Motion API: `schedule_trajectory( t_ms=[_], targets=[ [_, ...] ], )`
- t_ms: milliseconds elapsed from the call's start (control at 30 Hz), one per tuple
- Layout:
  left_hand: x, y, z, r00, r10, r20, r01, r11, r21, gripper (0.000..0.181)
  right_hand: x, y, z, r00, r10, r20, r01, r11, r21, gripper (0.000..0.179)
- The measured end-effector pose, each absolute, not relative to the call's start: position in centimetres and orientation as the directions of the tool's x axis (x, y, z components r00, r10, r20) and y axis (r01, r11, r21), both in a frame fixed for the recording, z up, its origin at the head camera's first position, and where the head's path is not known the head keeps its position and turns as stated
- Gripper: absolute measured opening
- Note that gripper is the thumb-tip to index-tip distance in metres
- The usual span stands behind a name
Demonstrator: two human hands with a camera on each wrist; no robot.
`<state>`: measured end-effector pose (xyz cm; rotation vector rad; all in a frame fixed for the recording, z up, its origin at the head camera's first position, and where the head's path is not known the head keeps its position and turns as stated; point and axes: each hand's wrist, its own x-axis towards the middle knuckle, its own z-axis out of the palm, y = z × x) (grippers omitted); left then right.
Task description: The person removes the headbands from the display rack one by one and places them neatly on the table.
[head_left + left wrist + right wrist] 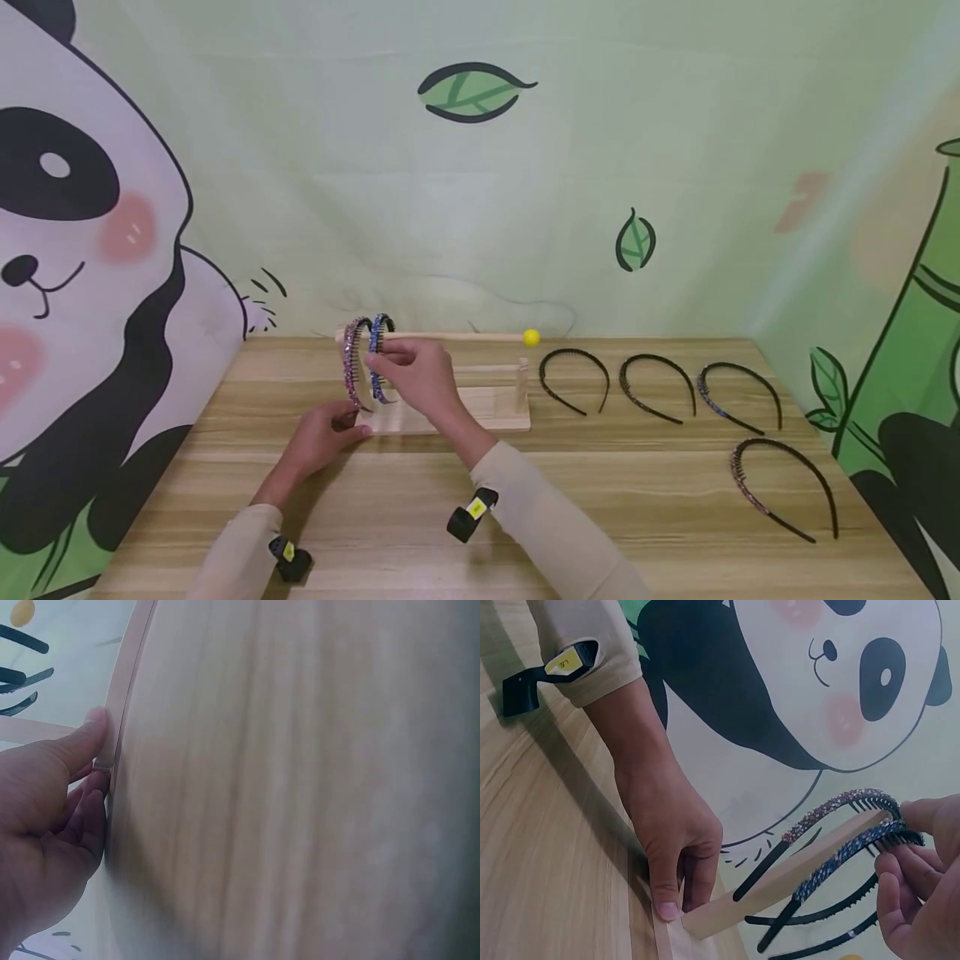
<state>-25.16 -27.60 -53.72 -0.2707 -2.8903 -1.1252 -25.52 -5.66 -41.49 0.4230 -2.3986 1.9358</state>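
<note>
A wooden headband stand (504, 410) has an upper rod tipped with a yellow ball (532, 337). Two toothed headbands hang at the rod's left end: a pink glittery headband (349, 367) outermost, then a blue glittery headband (374, 350). My right hand (420, 375) pinches the blue headband between thumb and fingers; the right wrist view shows the grip near the top of its arch. With the left hand (322, 435) I grip the front left corner of the stand's base, thumb on top, as the left wrist view also shows.
To the right of the stand lie a black headband (573, 352), a dark glittery headband (626, 385) and another blue headband (705, 392). Nearer the front right is a pink-trimmed headband (738, 479). A printed cloth (480, 217) stands behind the wooden table (420, 517).
</note>
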Motion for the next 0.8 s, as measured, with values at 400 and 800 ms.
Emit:
schedule_trajectory(
  t_ms=[400, 800],
  targets=[
    [-25.3, -27.8, -53.8, -0.986, 0.148, 0.08, 0.163, 0.727, 0.667, 0.039, -25.5, -5.6, -40.9, -0.964, -0.199, 0.174, -0.208, 0.163, -0.965, 0.028],
    [-25.2, -27.6, -53.5, -0.985, 0.148, 0.087, 0.169, 0.729, 0.664, 0.037, -25.6, -4.8, -40.1, -0.956, -0.21, 0.205, -0.238, 0.142, -0.961, 0.027]
  ],
)
